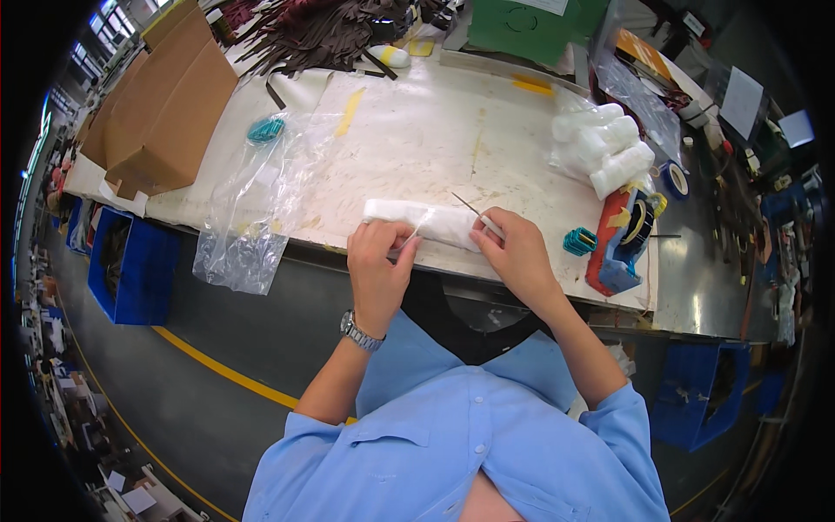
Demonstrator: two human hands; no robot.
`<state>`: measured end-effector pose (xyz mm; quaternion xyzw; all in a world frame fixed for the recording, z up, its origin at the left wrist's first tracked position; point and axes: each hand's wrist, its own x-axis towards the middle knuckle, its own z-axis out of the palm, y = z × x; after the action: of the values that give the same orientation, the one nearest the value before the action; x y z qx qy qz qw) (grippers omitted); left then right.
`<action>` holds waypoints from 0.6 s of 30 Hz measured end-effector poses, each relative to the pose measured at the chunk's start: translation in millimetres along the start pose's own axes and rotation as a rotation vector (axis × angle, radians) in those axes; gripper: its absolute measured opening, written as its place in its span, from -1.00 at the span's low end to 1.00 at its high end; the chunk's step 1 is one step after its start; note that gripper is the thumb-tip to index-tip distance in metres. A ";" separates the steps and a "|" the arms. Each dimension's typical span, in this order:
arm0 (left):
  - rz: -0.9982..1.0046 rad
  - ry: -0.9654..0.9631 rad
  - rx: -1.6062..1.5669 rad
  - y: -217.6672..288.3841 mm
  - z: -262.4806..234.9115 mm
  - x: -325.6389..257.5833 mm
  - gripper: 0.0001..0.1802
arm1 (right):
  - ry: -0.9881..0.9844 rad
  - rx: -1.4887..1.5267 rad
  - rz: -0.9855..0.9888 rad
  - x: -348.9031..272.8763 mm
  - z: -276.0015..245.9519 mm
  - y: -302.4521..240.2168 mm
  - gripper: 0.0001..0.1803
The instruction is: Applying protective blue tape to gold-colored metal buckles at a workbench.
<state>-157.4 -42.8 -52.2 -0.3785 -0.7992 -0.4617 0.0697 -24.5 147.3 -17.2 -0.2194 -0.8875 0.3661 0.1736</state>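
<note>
White roll lies between plastic bag and tape dispenser.

Roll: on table, between both hands
Bag: left of roll, over table edge
Box: far left
Tape dispenser: right of roll

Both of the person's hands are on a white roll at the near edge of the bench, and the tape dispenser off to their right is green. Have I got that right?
Not quite. The tape dispenser is red and blue, not green, as the head view shows. The rest holds: the left hand and right hand are both on the white roll at the bench's near edge.
</note>
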 end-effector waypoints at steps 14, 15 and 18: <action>-0.072 0.009 -0.090 11.7 18.2 11.0 -0.80 | -0.197 0.420 0.104 -13.8 7.8 -8.7 -0.88; -0.078 0.012 -0.030 15.7 18.4 10.2 -0.76 | -0.195 0.421 0.106 -15.9 10.4 -7.4 -0.88; -0.095 -0.051 0.055 19.3 20.2 14.3 -0.70 | -0.129 0.430 -0.064 -19.6 17.5 -3.4 -0.84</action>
<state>-149.8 -13.6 -43.7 -0.3498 -0.8301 -0.4326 0.0379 -17.1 125.0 -29.4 -0.1253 -0.8049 0.5544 0.1707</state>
